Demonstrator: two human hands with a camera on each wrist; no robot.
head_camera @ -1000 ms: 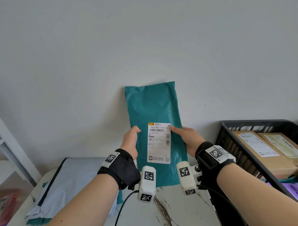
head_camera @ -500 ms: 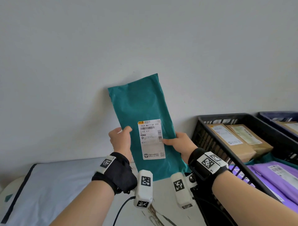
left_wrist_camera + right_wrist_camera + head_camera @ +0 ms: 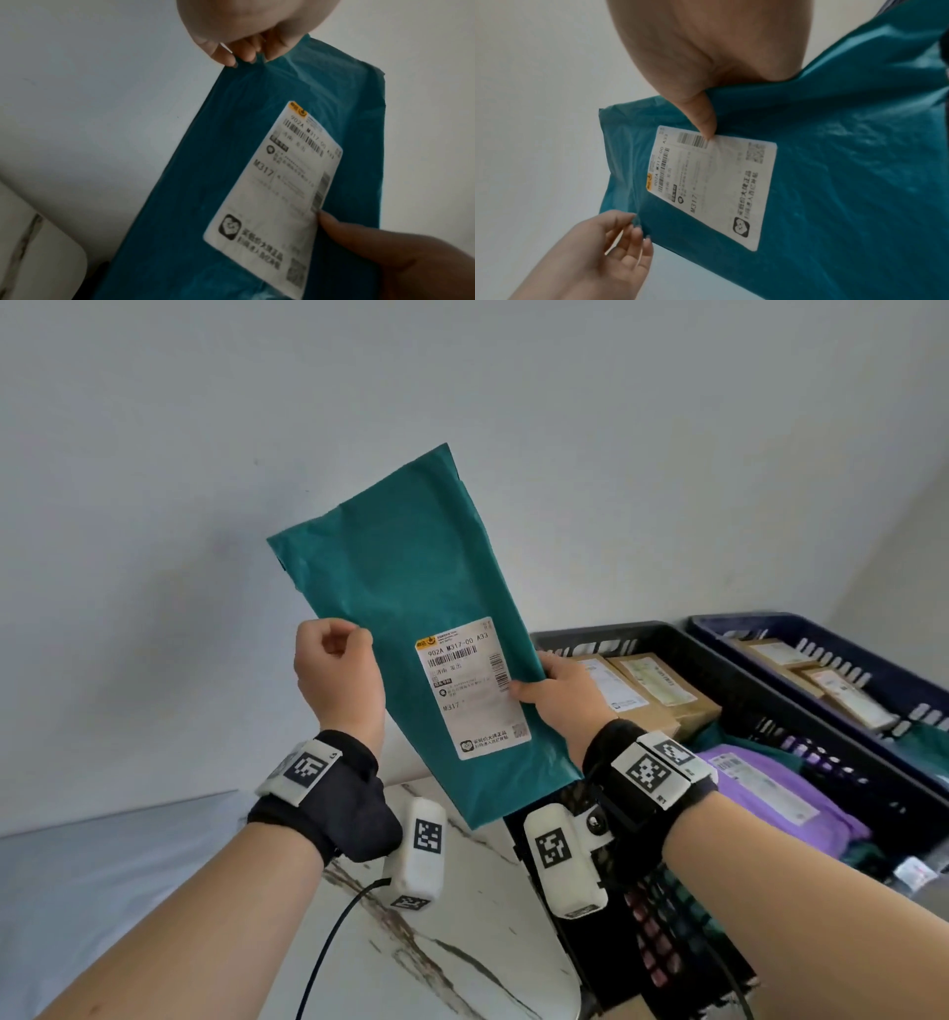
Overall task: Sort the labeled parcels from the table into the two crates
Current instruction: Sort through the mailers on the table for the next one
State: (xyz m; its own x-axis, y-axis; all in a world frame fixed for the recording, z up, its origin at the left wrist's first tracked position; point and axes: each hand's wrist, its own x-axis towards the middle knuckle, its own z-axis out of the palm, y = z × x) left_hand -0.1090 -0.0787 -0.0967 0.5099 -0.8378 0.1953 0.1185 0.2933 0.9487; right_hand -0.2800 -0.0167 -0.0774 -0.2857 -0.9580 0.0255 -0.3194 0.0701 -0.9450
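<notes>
A flat teal plastic mailer bag [image 3: 411,618] is held up in the air, in front of a plain white wall [image 3: 462,403]. It tilts a little, with its top leaning to the left. A white paper shipping label [image 3: 470,688] with black barcodes is stuck on the front, and it reads "M317".

The right hand [image 3: 562,693] grips the right edge of the bag. Its thumb [image 3: 703,113] presses on the front, right at the edge of the label, and the other fingers are hidden behind the bag. The left hand [image 3: 339,667] is at the left edge. Its fingers are curled, and the fingertips [image 3: 241,55] just touch the edge of the bag. I cannot tell if they pinch it or only rest there.

Below the hands is a white table with dark marble lines [image 3: 452,942]. A light grey plastic bag [image 3: 102,875] lies on the left part of it.

To the right stands a black plastic crate with holes in its sides [image 3: 683,644]. Inside it are brown cardboard boxes with labels [image 3: 647,685] and a purple plastic mailer bag [image 3: 770,793]. Just beside it, farther right, is a dark blue plastic crate [image 3: 801,629] with more brown boxes [image 3: 821,685] in it.
</notes>
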